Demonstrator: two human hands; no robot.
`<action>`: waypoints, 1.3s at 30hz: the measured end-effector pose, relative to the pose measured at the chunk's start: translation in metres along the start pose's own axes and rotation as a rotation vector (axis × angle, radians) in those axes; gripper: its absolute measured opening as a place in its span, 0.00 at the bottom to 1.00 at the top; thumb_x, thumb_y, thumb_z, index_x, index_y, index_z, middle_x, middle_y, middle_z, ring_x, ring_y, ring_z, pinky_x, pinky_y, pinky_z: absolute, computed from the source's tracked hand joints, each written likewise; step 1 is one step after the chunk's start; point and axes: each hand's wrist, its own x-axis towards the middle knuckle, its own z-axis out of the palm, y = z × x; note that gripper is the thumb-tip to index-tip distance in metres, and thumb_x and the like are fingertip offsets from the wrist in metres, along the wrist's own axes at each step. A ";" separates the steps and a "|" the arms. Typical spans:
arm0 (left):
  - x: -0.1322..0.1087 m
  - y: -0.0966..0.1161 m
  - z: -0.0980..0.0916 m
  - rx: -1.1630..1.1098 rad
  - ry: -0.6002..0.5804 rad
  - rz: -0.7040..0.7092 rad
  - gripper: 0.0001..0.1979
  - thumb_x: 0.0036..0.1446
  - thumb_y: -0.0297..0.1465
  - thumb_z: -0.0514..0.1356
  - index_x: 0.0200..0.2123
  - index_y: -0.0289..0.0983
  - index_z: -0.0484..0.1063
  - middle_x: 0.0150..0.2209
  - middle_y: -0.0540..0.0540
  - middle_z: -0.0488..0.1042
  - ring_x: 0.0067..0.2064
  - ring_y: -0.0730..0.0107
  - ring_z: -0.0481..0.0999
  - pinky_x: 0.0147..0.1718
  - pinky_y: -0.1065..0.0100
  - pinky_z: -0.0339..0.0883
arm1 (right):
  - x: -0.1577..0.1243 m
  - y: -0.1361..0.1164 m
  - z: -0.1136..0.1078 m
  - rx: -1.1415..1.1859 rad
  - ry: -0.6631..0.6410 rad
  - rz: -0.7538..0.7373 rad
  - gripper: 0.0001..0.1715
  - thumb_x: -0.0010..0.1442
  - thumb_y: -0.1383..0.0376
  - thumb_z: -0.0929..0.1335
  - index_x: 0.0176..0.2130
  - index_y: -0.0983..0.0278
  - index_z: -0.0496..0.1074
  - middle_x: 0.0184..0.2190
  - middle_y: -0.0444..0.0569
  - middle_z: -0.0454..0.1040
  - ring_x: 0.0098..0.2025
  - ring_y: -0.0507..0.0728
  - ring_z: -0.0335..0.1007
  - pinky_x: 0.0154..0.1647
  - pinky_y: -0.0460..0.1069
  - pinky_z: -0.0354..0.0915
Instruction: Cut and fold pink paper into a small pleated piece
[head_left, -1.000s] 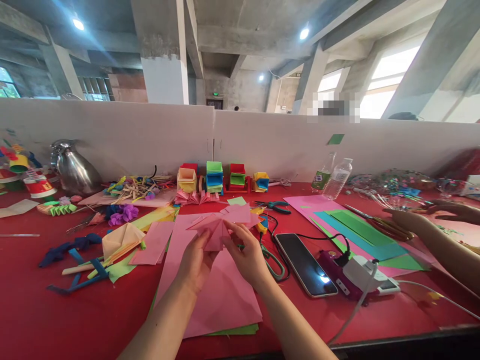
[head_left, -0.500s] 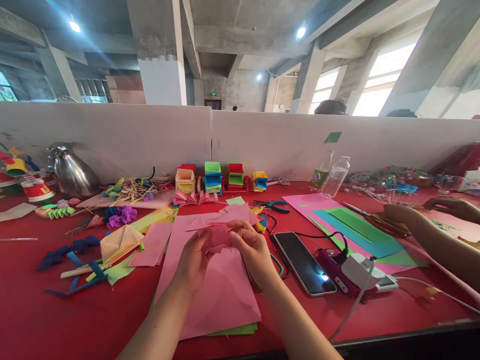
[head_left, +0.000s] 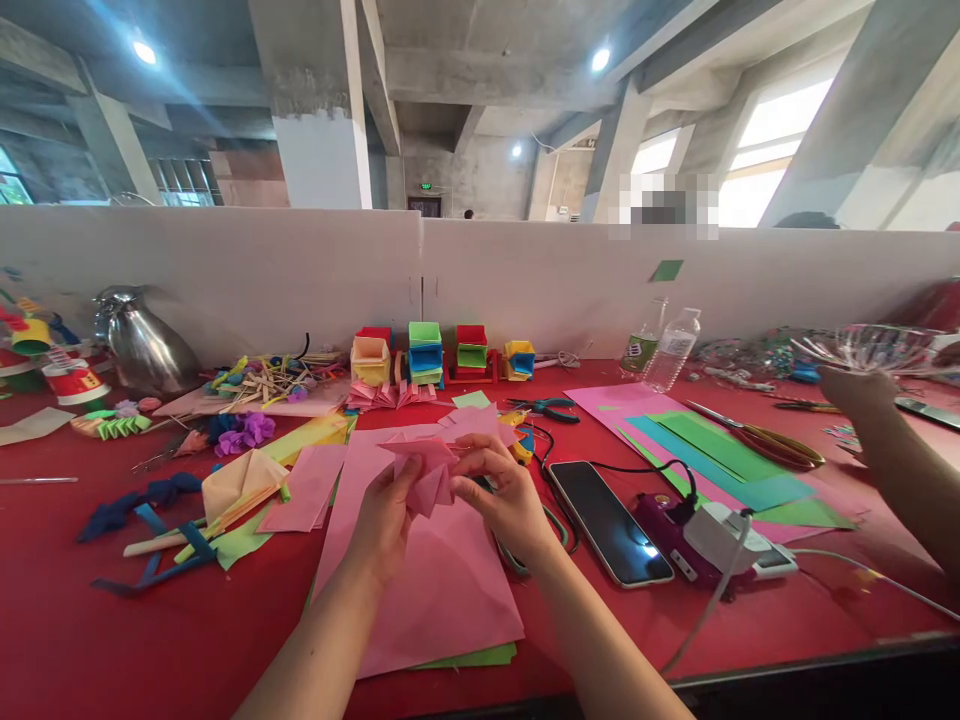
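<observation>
A piece of folded pink paper point(head_left: 427, 482), with pointed flaps standing out, is held up over the stack of pink sheets point(head_left: 442, 610). My left hand point(head_left: 386, 515) pinches it from the left, thumb in front. From the right, my right hand point(head_left: 506, 495) has its thumb and curled fingers at the paper's edge. Part of the grip is hidden behind the paper. Green sheets point(head_left: 487, 656) show beneath the pink stack. Smaller pink pieces point(head_left: 304, 488) lie to the left of it.
A phone point(head_left: 611, 522) and a purple power strip point(head_left: 660, 530) with cables lie at right. Pliers point(head_left: 553, 409) and folded paper boxes point(head_left: 426, 355) stand behind. Scissors point(head_left: 757, 440) rest on coloured sheets. Another person's hand point(head_left: 855, 395) holds clear strands at far right.
The pink paper has turned and opened out, showing pointed flaps instead of a flat fold. My right fingers have shifted on its edge. The other person's hand has lifted clear strands.
</observation>
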 end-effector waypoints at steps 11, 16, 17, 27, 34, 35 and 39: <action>0.005 0.002 -0.010 0.092 -0.112 -0.240 0.13 0.44 0.34 0.66 0.35 0.36 0.76 0.31 0.46 0.76 0.29 0.72 0.72 0.27 0.70 0.67 | 0.000 0.002 0.003 0.004 -0.049 0.033 0.11 0.55 0.59 0.68 0.26 0.63 0.73 0.41 0.49 0.67 0.45 0.57 0.65 0.46 0.50 0.61; 0.000 0.003 -0.005 0.166 -0.093 -0.228 0.15 0.40 0.36 0.68 0.32 0.33 0.76 0.28 0.44 0.77 0.27 0.70 0.73 0.23 0.71 0.65 | 0.002 0.002 0.002 0.094 -0.017 0.101 0.27 0.61 0.55 0.60 0.16 0.64 0.64 0.39 0.50 0.68 0.42 0.56 0.65 0.42 0.49 0.61; -0.001 0.003 -0.005 0.171 -0.086 -0.210 0.16 0.40 0.37 0.69 0.32 0.33 0.76 0.28 0.44 0.77 0.27 0.70 0.73 0.23 0.71 0.65 | 0.002 0.002 0.002 0.106 -0.002 0.123 0.26 0.61 0.55 0.61 0.16 0.64 0.63 0.39 0.50 0.68 0.42 0.56 0.65 0.42 0.49 0.61; 0.003 -0.004 -0.003 0.084 -0.066 -0.153 0.14 0.40 0.34 0.69 0.32 0.35 0.76 0.28 0.47 0.77 0.26 0.73 0.72 0.23 0.73 0.65 | 0.002 0.008 0.003 0.026 0.108 0.070 0.14 0.48 0.64 0.72 0.35 0.61 0.67 0.41 0.47 0.66 0.41 0.54 0.64 0.39 0.49 0.62; 0.004 -0.002 -0.002 0.097 -0.013 -0.138 0.14 0.37 0.33 0.70 0.29 0.34 0.76 0.26 0.46 0.77 0.26 0.71 0.73 0.22 0.72 0.65 | 0.002 0.009 0.001 -0.074 0.103 0.001 0.14 0.50 0.65 0.70 0.38 0.60 0.68 0.43 0.48 0.65 0.42 0.54 0.64 0.38 0.49 0.63; 0.004 -0.002 -0.003 0.106 -0.013 -0.136 0.13 0.37 0.34 0.70 0.29 0.34 0.76 0.26 0.46 0.77 0.26 0.71 0.72 0.22 0.72 0.64 | 0.002 0.009 0.001 -0.077 0.100 -0.006 0.13 0.50 0.65 0.70 0.38 0.60 0.68 0.43 0.48 0.65 0.42 0.54 0.64 0.38 0.49 0.63; 0.004 0.000 -0.005 0.157 -0.019 -0.126 0.13 0.39 0.34 0.69 0.30 0.34 0.77 0.28 0.45 0.78 0.28 0.68 0.74 0.24 0.71 0.64 | 0.003 0.008 0.000 -0.097 0.093 -0.017 0.11 0.49 0.68 0.69 0.36 0.60 0.69 0.42 0.47 0.65 0.44 0.55 0.63 0.39 0.49 0.62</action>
